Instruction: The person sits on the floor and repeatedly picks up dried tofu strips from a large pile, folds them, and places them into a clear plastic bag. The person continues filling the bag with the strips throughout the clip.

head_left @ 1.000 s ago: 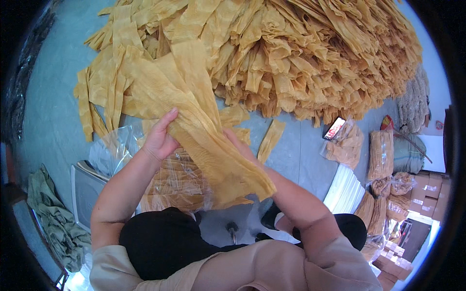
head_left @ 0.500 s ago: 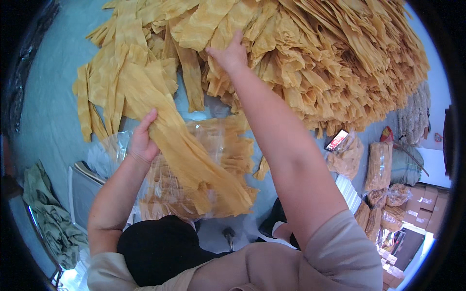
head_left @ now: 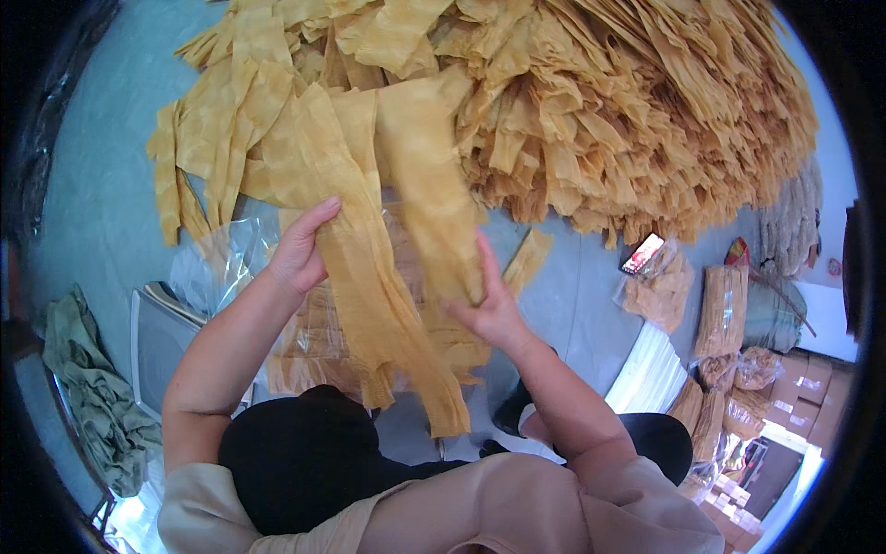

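Observation:
My left hand (head_left: 309, 247) is closed round a long, wrinkled tofu skin strip (head_left: 365, 258), yellow and limp, whose lower end hangs toward my lap. In my right hand (head_left: 491, 300) is the near end of another tofu skin strip (head_left: 429, 175), slightly blurred, its far end reaching back toward the heap. Thumb and fingers lie on opposite sides of that strip. Beneath both strips lies a clear plastic bag (head_left: 314, 323) with more folded tofu skin in it, partly hidden by what I hold.
A big heap of tofu skin (head_left: 628, 111) fills the far right, with loose strips (head_left: 231, 120) at far left. A lit phone (head_left: 643, 253) rests by a small bagged bundle (head_left: 660, 291). Green cloth (head_left: 97, 388) lies at left; cardboard boxes (head_left: 808, 392) stand at right.
My right hand has come back from the heap toward me, bringing a strip with it. My left hand has shifted slightly right, still holding its strip.

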Demonstrator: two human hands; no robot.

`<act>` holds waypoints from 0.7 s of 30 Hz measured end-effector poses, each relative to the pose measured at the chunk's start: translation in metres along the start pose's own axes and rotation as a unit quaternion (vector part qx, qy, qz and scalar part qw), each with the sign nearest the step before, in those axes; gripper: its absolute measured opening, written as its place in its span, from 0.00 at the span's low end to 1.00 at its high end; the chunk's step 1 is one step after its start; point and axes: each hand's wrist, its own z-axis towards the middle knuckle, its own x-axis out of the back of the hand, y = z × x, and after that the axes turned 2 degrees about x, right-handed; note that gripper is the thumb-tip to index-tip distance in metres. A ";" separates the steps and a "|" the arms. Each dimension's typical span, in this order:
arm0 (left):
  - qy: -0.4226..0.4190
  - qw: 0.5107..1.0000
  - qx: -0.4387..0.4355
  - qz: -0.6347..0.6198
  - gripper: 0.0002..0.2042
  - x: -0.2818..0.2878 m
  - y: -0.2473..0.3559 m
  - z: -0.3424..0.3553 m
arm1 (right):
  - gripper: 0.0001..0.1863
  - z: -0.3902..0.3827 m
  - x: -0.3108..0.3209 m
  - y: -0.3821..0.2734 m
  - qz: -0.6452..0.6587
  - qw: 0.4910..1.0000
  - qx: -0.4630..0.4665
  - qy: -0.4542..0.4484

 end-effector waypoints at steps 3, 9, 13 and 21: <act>0.005 0.999 0.017 0.029 0.20 -0.021 -0.015 -0.004 | 0.50 -0.028 -0.001 -0.033 0.005 0.998 -0.023 -0.060; -0.025 0.999 0.004 -0.021 0.21 -0.030 -0.046 -0.019 | 0.47 -0.059 -0.006 -0.029 -0.009 0.995 0.021 -0.092; -0.007 0.999 0.033 -0.009 0.21 -0.031 -0.061 -0.025 | 0.46 -0.078 -0.002 -0.027 0.015 0.987 0.048 -0.154; 0.021 0.998 0.012 0.052 0.22 -0.043 -0.071 -0.040 | 0.48 -0.066 0.039 -0.028 0.381 0.897 -0.137 -0.179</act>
